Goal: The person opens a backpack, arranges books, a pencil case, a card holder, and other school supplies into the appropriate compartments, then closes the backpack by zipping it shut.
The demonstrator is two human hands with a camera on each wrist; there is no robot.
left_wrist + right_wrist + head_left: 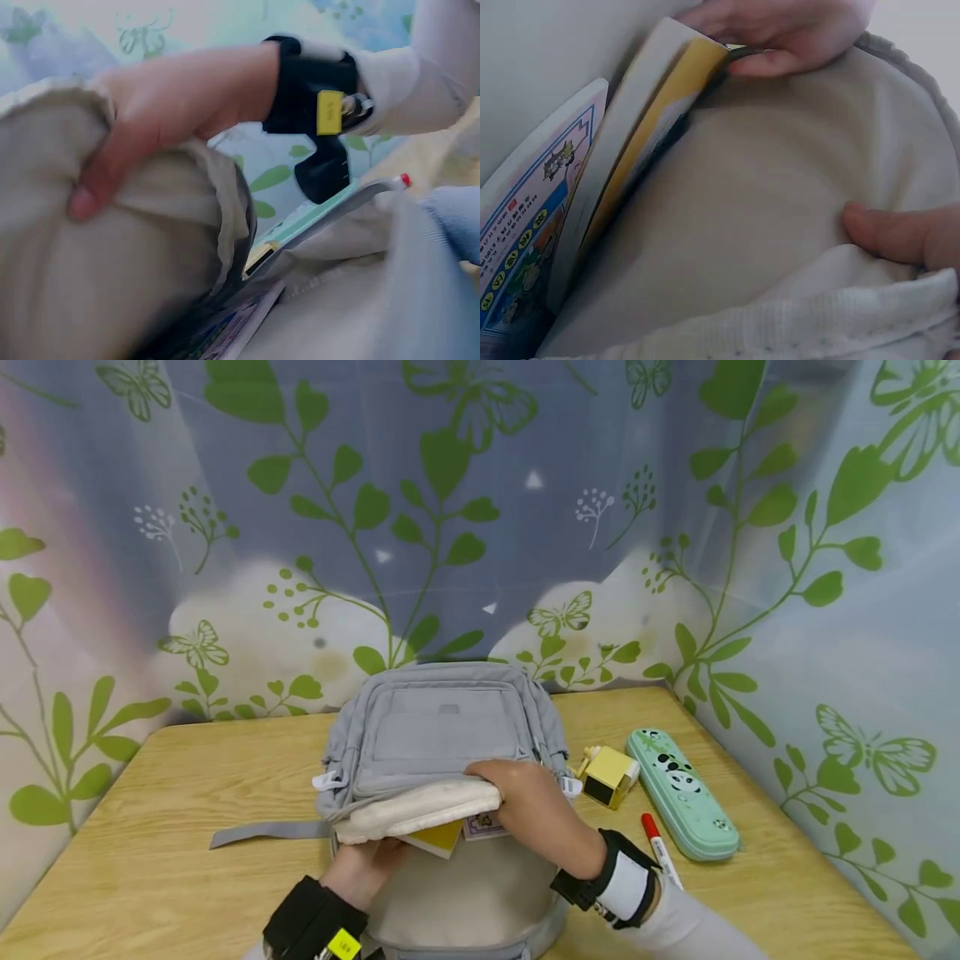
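Note:
A grey backpack (450, 718) lies on the table with its main compartment unzipped. My right hand (532, 802) grips the edge of the cream-lined flap (420, 810) and holds it up; in the left wrist view, the thumb of that hand (172, 97) presses on the lining. My left hand (367, 864) is inside the opening, fingers and thumb around the edge of a yellow book (438, 837). In the right wrist view, the left hand (795, 34) is at the upper corner of this book (652, 112). A second book (540, 217) with a colourful printed cover stands beside it.
To the right of the backpack are a small yellow box-shaped object (611, 775), a mint panda pencil case (682, 793) and a red-capped marker (660, 847). A grey strap (270, 832) extends left over the wooden table (180, 777). A printed curtain (480, 527) hangs behind.

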